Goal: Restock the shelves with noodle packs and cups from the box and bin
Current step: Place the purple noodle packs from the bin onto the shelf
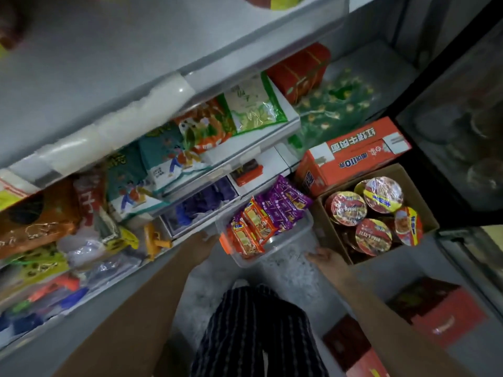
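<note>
A clear plastic bin (285,242) with an orange latch stands on the floor and holds orange noodle packs (249,232) and purple noodle packs (283,205). To its right an open cardboard box (326,235) holds several noodle cups (373,235) with red and yellow lids. My left hand (205,239) is at the bin's left end, by the orange latch, its fingers hidden behind the rim. My right hand (325,257) rests at the bin's near right corner, beside the box. Neither hand clearly shows a grip.
White shelves (253,148) on the left hold snack bags in green, teal and orange. An orange carton (353,156) lies behind the cardboard box. Red boxes (441,314) sit on the floor at the lower right. A dark glass cabinet (462,118) stands at the right.
</note>
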Motion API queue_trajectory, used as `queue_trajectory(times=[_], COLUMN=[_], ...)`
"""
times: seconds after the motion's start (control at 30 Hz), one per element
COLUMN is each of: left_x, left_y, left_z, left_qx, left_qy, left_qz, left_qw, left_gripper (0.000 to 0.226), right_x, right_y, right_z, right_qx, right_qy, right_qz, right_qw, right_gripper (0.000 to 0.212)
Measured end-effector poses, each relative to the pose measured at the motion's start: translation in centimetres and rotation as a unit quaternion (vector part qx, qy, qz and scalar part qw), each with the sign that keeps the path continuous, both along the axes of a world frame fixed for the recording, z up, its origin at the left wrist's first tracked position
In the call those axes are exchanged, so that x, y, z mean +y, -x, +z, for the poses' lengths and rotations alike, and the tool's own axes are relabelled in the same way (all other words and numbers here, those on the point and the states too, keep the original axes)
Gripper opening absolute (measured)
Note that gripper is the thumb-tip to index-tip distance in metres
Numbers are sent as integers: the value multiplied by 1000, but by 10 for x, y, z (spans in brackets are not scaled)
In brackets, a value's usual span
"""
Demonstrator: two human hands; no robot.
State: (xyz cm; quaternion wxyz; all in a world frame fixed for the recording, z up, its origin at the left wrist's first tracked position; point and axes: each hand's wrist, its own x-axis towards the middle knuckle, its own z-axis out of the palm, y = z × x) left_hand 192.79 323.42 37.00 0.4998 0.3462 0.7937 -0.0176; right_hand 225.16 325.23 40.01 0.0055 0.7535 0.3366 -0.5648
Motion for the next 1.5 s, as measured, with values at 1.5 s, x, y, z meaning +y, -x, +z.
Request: queue_trajectory(times=[1.5], left_x=[-7], left_y=[21], left_z=[-330], left_qx=[-147], left_qy=[1], left_qz=[347], left_qw=[926], left_gripper=[78], right_x=[-55], right_y=[67], right_z=[-386], right_qx=[99], right_qy=[39], right_qz=[-553], right_qw=[826], right_gripper=[6])
